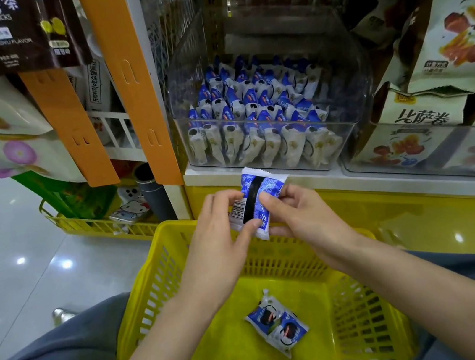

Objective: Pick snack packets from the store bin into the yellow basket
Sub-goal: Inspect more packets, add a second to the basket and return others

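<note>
A clear plastic store bin [345, 144] on the shelf holds several blue-and-white snack packets [252, 106]. Just below its front edge, both hands hold one such snack packet [259, 195], back side up with a barcode showing. My left hand [222, 232] pinches its left side and bottom. My right hand [294, 211] grips its right side. They hover over the far rim of the yellow basket [157, 273], which rests on my lap. Two packets [276, 323] lie on the basket floor.
To the right, a second clear bin [432, 161] holds large snack bags. Orange hanging strips [127, 82] and hung bags fill the left. A low yellow rack [97, 224] stands on the glossy floor beside the shelf's yellow base [422, 213].
</note>
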A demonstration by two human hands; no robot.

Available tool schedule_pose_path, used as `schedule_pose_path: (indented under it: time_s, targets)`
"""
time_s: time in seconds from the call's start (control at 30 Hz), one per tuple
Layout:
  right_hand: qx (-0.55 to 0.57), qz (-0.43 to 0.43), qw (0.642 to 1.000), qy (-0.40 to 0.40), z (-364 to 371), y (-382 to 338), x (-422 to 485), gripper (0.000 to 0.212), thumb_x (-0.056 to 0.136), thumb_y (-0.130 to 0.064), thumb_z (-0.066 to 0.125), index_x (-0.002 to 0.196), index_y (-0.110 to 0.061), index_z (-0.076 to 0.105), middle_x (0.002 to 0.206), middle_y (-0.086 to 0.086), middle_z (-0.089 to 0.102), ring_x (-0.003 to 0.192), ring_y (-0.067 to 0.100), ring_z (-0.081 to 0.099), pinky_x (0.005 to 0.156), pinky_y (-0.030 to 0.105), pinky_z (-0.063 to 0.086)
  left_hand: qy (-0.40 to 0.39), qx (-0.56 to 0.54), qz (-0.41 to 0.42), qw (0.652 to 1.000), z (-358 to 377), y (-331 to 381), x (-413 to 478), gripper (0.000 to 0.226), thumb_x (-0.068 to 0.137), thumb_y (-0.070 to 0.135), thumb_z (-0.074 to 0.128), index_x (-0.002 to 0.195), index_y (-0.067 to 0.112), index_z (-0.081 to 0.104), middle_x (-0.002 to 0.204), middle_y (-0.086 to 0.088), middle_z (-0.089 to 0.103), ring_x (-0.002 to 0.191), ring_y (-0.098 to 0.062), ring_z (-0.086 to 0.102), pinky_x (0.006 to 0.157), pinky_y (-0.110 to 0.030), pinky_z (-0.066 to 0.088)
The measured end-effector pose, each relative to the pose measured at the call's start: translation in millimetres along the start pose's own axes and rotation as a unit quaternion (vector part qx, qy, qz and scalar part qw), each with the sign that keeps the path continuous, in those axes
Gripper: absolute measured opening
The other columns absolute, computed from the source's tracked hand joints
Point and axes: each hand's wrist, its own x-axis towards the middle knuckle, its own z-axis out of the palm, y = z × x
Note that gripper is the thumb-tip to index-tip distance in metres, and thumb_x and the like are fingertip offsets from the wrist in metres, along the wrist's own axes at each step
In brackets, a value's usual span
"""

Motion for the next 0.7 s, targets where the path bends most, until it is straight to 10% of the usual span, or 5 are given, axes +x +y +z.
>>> schedule_pose_path:
  time_s: [0.7]
  targets:
    - [-0.025, -0.021, 0.999, 0.023, 4.5, 9.7, -0.2, 0.019, 0.089, -0.013, 0.060, 0.105, -0.011, 0.050, 0.106, 0.010, 0.063, 0.079, 0.011, 0.069, 0.059, 0.022, 0.057, -0.050, 0.083, 0.021, 0.995, -7.7, 2.4, 3.5, 0.017, 0.095, 0.025, 0.046, 0.109, 0.018, 0.047, 0.108, 0.001, 0.059, 0.092, -0.014, 0.057, 0.075, -0.036, 0.050]
